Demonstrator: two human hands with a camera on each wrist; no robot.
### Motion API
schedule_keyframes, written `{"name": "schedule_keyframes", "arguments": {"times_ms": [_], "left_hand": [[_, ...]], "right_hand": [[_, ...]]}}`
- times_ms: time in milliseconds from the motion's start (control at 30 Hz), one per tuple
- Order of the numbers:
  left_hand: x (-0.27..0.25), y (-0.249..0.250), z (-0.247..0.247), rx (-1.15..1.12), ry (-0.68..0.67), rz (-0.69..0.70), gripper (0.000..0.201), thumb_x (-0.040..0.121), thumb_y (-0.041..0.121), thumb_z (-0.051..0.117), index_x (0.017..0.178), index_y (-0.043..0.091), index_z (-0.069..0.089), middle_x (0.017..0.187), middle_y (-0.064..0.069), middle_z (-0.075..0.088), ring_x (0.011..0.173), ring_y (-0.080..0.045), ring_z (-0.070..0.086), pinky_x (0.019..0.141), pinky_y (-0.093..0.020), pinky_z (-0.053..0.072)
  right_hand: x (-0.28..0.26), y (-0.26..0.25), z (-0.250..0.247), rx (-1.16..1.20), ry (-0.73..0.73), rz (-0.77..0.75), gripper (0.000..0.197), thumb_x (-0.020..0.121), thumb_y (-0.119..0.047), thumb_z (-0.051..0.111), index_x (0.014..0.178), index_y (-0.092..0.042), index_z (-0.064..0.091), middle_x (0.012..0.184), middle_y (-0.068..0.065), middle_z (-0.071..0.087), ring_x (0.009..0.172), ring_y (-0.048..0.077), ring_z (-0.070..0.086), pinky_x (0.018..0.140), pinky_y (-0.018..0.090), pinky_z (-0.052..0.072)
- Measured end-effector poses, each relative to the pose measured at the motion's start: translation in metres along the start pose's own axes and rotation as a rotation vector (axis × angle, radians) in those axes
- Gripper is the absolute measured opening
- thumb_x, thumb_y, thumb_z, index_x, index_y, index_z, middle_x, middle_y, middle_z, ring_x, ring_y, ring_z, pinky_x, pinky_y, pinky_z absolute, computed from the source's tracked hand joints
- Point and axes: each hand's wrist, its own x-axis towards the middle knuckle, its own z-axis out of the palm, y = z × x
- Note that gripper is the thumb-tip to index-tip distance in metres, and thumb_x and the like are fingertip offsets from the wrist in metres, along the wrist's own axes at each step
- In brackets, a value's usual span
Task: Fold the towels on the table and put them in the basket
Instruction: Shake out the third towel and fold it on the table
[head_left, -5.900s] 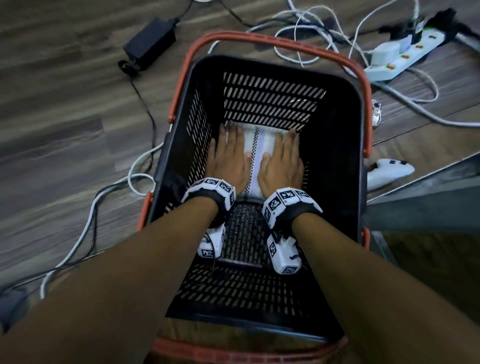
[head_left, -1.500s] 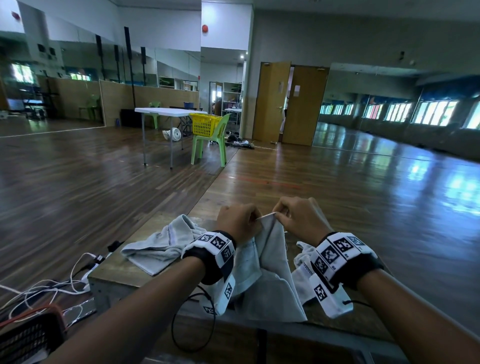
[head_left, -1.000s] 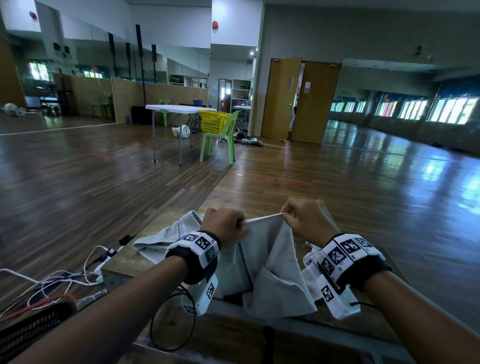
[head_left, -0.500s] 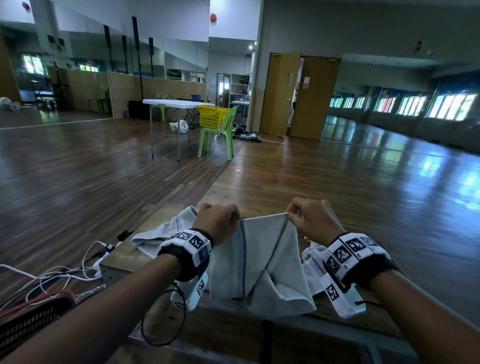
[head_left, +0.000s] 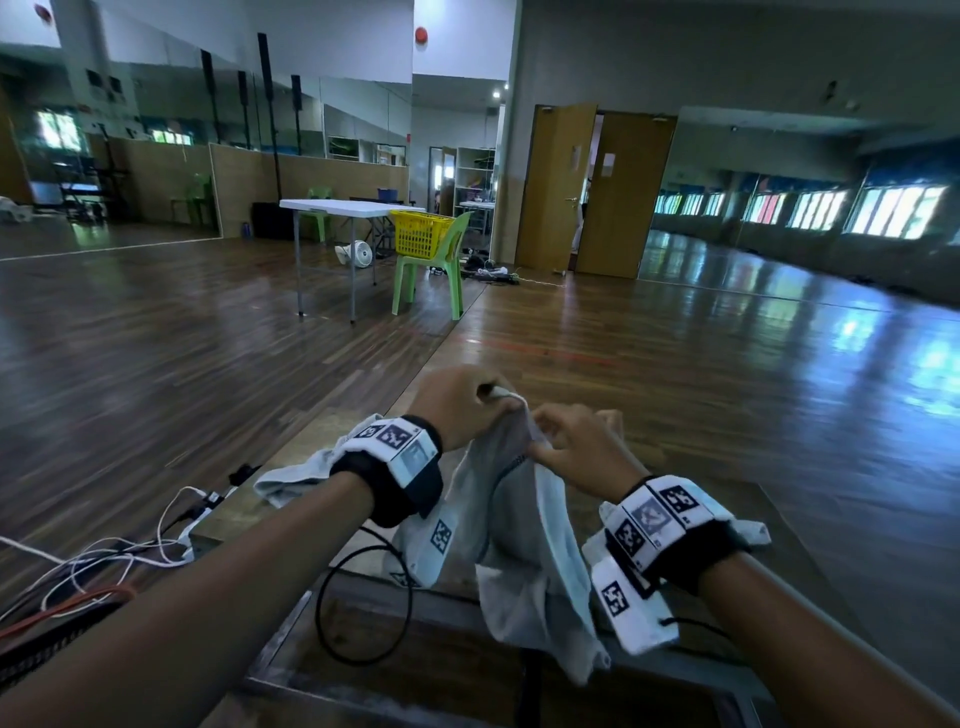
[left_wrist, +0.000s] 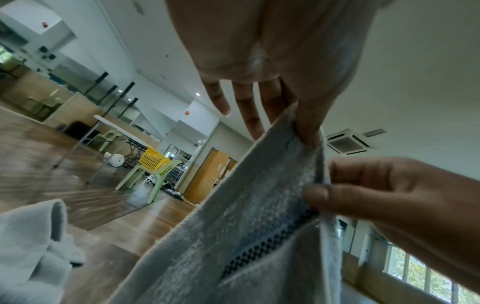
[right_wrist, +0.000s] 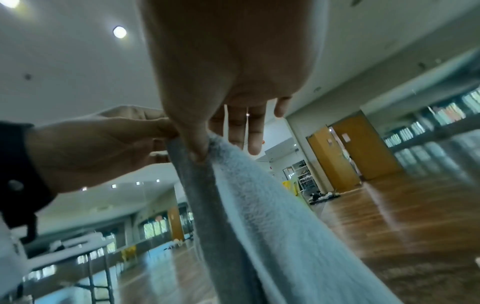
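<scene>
A pale grey towel (head_left: 519, 545) with a dark dotted stripe hangs doubled over the near edge of the wooden table (head_left: 311, 434). My left hand (head_left: 493, 395) pinches its top corner between thumb and forefinger, as the left wrist view (left_wrist: 298, 127) also shows. My right hand (head_left: 540, 441) pinches the same edge just below and beside it, thumb on the cloth (right_wrist: 197, 148). Both hands are close together above the table. A second crumpled towel (head_left: 296, 473) lies at the table's left. A third towel (head_left: 748, 530) lies partly behind my right wrist. The black basket (head_left: 31, 654) with an orange rim shows at the lower left, on the floor.
White cables and a power strip (head_left: 197, 512) lie on the floor left of the table, near the basket. A black cable loop (head_left: 363, 603) hangs below the table edge. Far off stand a white folding table (head_left: 353, 208) and a green chair (head_left: 431, 270) with a yellow basket.
My hands held the towel's top edge stretched wide; now they have come together, bringing the two corners to meet. The towel hangs narrower and doubled.
</scene>
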Motion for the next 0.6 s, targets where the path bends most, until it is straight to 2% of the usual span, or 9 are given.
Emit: {"name": "schedule_keyframes", "arguments": {"times_ms": [33,100,200,300,367,400,500,600], "left_hand": [[0.002,0.004,-0.001,-0.006,0.007,0.008,0.017,0.087,0.035,0.060,0.090,0.022,0.069,0.081,0.008,0.063,0.077,-0.009,0.055,0.062,-0.021,0.035],[0.004,0.004,-0.001,-0.057,0.034,0.018,0.019,0.087,0.035,0.060,0.088,0.018,0.068,0.084,0.004,0.067,0.080,-0.014,0.059,0.064,-0.023,0.040],[0.002,-0.011,0.008,-0.053,0.025,-0.027,0.027,0.085,0.036,0.061,0.081,0.010,0.062,0.082,-0.006,0.066,0.077,-0.022,0.059,0.068,-0.033,0.045],[-0.007,-0.023,0.030,-0.227,-0.041,-0.051,0.021,0.080,0.037,0.066,0.069,0.024,0.055,0.075,-0.002,0.062,0.074,-0.022,0.060,0.070,-0.039,0.051],[-0.012,-0.031,0.043,-0.320,-0.020,-0.065,0.027,0.074,0.047,0.059,0.065,0.022,0.053,0.069,-0.006,0.060,0.068,-0.028,0.058,0.067,-0.043,0.050],[-0.013,-0.033,0.047,-0.355,-0.017,-0.081,0.032,0.073,0.050,0.057,0.066,0.019,0.053,0.067,-0.006,0.058,0.064,-0.027,0.055,0.065,-0.042,0.048],[-0.012,-0.029,0.047,-0.430,0.001,-0.096,0.029,0.074,0.046,0.064,0.067,0.019,0.057,0.063,0.001,0.055,0.060,-0.014,0.049,0.059,-0.036,0.042],[-0.008,-0.023,0.045,-0.408,-0.001,-0.035,0.026,0.072,0.049,0.062,0.067,0.023,0.060,0.064,0.002,0.058,0.060,-0.010,0.050,0.060,-0.034,0.045]], "right_hand": [[0.002,-0.003,0.000,0.086,0.030,0.004,0.026,0.082,-0.045,0.053,0.086,-0.022,0.064,0.081,-0.005,0.067,0.085,0.014,0.059,0.081,0.036,0.029],[0.005,-0.004,-0.004,0.205,0.087,0.035,0.023,0.085,-0.036,0.057,0.078,-0.015,0.064,0.072,0.002,0.065,0.076,0.019,0.059,0.086,0.044,0.039],[0.004,-0.006,-0.012,0.221,0.137,0.073,0.020,0.089,-0.033,0.053,0.080,-0.020,0.065,0.074,-0.002,0.066,0.079,0.015,0.059,0.091,0.041,0.033],[0.002,-0.006,-0.018,0.300,0.177,0.087,0.013,0.089,-0.030,0.055,0.088,-0.025,0.067,0.080,-0.005,0.069,0.082,0.011,0.061,0.095,0.038,0.031],[0.001,-0.006,-0.020,0.310,0.183,0.090,0.011,0.087,-0.032,0.058,0.085,-0.027,0.067,0.080,-0.005,0.070,0.081,0.009,0.061,0.096,0.041,0.033],[0.001,-0.005,-0.022,0.301,0.179,0.096,0.010,0.086,-0.035,0.059,0.084,-0.028,0.066,0.081,-0.005,0.070,0.081,0.008,0.060,0.095,0.040,0.032],[-0.002,0.001,-0.023,0.269,0.132,0.094,0.012,0.081,-0.043,0.064,0.085,-0.031,0.064,0.085,-0.006,0.070,0.083,0.007,0.059,0.089,0.035,0.028],[-0.005,0.008,-0.021,0.325,0.122,0.072,0.014,0.079,-0.046,0.066,0.084,-0.033,0.066,0.073,-0.004,0.068,0.075,0.010,0.061,0.092,0.045,0.040]]}}
